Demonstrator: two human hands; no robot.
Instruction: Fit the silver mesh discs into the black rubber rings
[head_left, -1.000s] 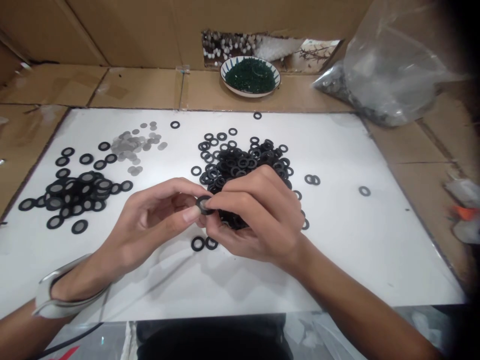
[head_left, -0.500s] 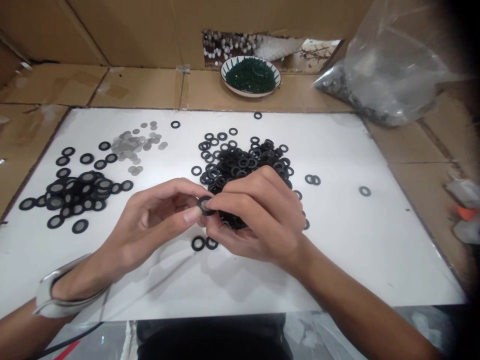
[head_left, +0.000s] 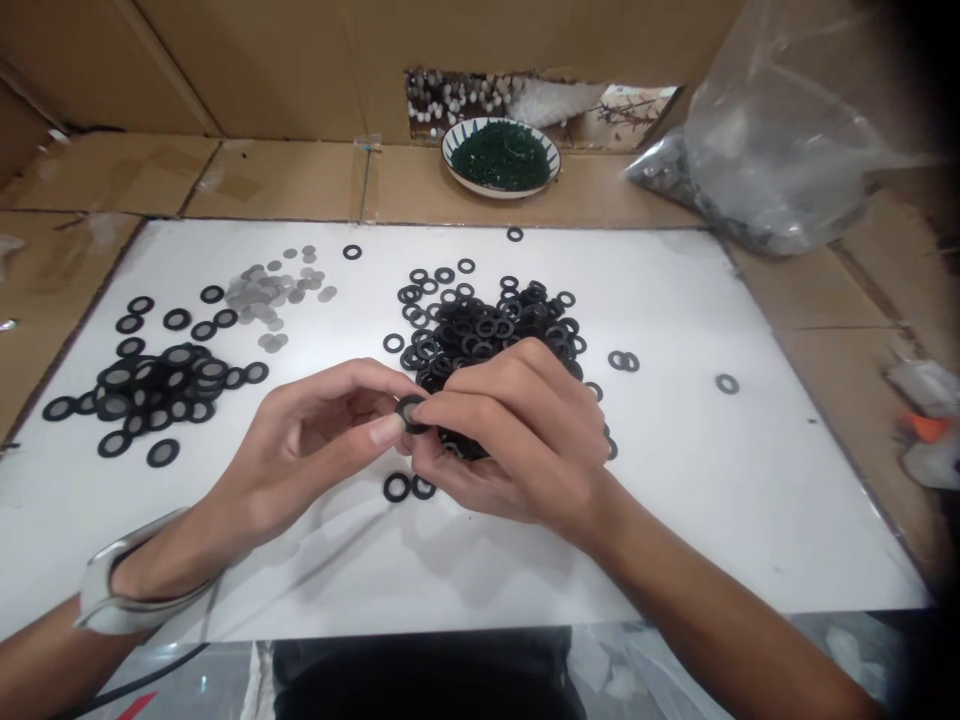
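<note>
My left hand (head_left: 300,450) pinches a black rubber washer (head_left: 405,403) between thumb and fingers, above the white board. A small grey disc (head_left: 409,411) shows in the washer's hole. My right hand (head_left: 525,430) is closed at the washer's right edge, its index fingertip on the disc and its thumb underneath. Behind the right hand, a heap of plain black washers (head_left: 480,325) is partly hidden. Two loose washers (head_left: 396,487) lie just below the hands. On the left is a pile of washers with grey discs in them (head_left: 161,385).
Loose grey discs (head_left: 259,295) lie at the board's back left. A patterned plate (head_left: 465,180) of dark green bits stands behind the white board (head_left: 712,500). At the back right rests a clear plastic bag (head_left: 780,180). Cardboard walls (head_left: 247,60) enclose the back.
The view has shifted very slightly. Both hands keep the same hold on the washer, with barely any finger movement.
</note>
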